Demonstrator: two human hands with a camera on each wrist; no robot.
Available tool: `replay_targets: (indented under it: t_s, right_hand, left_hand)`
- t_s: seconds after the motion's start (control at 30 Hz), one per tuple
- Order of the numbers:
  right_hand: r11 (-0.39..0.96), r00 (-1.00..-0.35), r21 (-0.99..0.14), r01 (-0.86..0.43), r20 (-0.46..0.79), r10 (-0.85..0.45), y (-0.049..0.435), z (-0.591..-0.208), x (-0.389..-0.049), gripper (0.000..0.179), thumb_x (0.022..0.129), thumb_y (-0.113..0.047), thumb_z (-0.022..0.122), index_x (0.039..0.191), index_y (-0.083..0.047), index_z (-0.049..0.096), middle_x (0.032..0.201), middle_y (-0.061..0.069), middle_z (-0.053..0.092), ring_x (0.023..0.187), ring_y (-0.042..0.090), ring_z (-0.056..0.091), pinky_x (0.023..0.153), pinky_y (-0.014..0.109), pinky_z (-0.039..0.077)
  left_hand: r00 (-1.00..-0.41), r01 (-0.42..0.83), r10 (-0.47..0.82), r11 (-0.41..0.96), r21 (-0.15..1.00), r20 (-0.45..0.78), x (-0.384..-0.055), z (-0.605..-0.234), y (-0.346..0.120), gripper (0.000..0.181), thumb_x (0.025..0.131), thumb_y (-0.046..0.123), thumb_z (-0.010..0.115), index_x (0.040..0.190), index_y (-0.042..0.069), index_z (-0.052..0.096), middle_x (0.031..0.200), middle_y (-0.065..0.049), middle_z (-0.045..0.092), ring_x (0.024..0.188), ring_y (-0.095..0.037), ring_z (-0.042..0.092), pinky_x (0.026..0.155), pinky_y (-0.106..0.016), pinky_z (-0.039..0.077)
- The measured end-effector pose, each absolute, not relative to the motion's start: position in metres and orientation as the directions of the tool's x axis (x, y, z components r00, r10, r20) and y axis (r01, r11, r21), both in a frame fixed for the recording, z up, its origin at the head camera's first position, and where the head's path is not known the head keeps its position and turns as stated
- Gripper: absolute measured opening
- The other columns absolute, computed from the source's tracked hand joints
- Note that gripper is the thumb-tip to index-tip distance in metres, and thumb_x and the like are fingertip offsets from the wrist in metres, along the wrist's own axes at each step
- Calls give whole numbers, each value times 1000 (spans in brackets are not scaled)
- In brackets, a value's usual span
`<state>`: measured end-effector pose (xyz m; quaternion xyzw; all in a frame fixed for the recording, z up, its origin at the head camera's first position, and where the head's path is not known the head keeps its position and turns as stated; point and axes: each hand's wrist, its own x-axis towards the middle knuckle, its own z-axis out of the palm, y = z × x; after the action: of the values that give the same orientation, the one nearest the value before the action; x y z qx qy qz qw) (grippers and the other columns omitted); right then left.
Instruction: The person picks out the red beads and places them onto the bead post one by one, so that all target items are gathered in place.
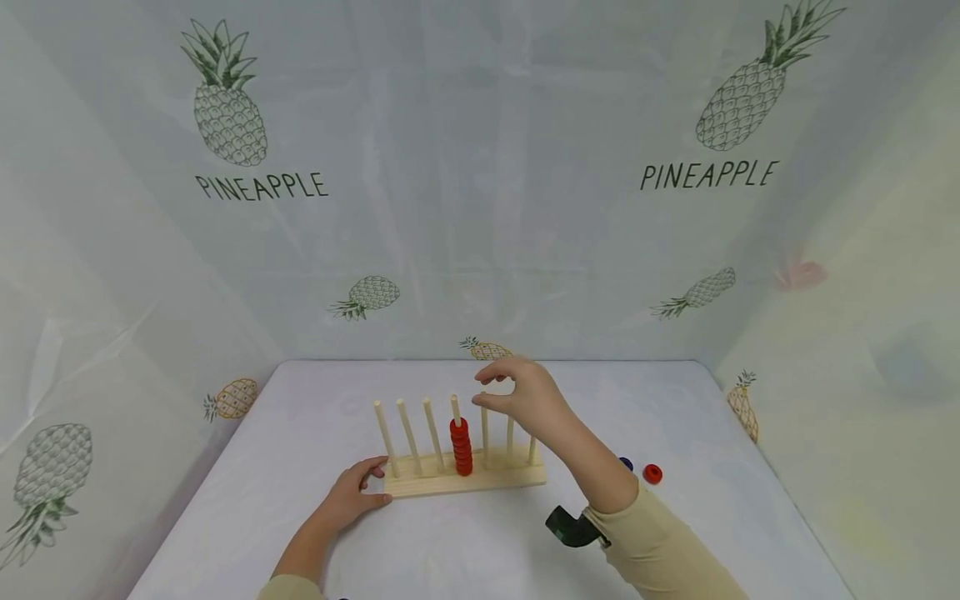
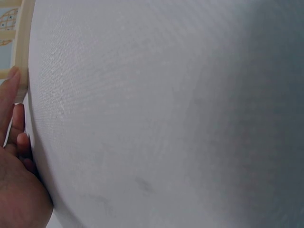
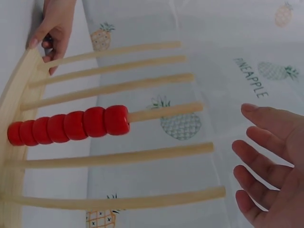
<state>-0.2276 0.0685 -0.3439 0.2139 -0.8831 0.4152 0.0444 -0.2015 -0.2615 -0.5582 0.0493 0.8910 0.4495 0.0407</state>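
Note:
A pale wooden peg rack stands on the table with several upright pegs in a row. Its middle peg carries a stack of several red beads, with the peg's tip bare above them. My left hand holds the left end of the base, thumb at the front corner and fingers at the back. Above the pegs just right of the stack is my right hand, thumb and fingers apart with nothing between them. The right wrist view shows this hand clear of the peg tips.
To the right of the rack lie a loose red bead and a dark blue bead, partly hidden by the right forearm. A black wrist device juts from the right sleeve. Pineapple-printed sheeting hangs behind the white table.

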Motion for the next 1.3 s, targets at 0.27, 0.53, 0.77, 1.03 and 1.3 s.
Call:
replay_targets:
  t_s: [0.27,0.53,0.77,1.03,1.3]
  right_hand:
    - [566,-901,-712,-416,235,-366,87,-337,-228,27,82,-19,80,107,-18,73,104,-9,65,101,18,56,89,40,45]
    - [564,-887,-698,-442,249,-388,105,-335,-231,28,83,-15,79,110,-13,71,102,-3,67,96,19,57,87,42,46]
    - [575,-884,-686,-446,235,-405,117,-337,-231,30,83,-14,79,111,-12,71,103,-3,67,95,20,58,86,39,45]
    - [592,-873,-663,-459,214,-438,129,-342,-231,31,82,-13,79,111,-10,70,103,-4,67,95,20,59,86,39,45]
    - [622,-885,-647,-442,201,-420,142,-345,-227,31,83,-15,79,113,-11,70,106,-4,66,97,19,56,87,40,45]
  left_hand:
    - [-993,55,113,596,801,-16,-201,-558,-260,66,76,10,83,134,-1,54,105,-1,57,86,-19,39,75,-30,34]
    - [-993,35,112,585,810,-38,-202,-559,-260,67,75,9,84,134,-1,54,104,-1,57,86,-19,39,75,-30,35]
    - [-992,54,127,591,805,-27,-203,-560,-262,67,75,9,84,133,-1,54,104,-1,57,85,-19,39,74,-28,34]
    - [-990,74,139,600,797,-12,-206,-563,-263,67,75,9,84,133,-2,54,103,-1,57,82,-16,38,72,-27,33]
    - [-989,89,147,594,799,1,-205,-561,-262,66,74,8,84,132,-4,54,102,-1,56,81,-17,38,71,-27,33]
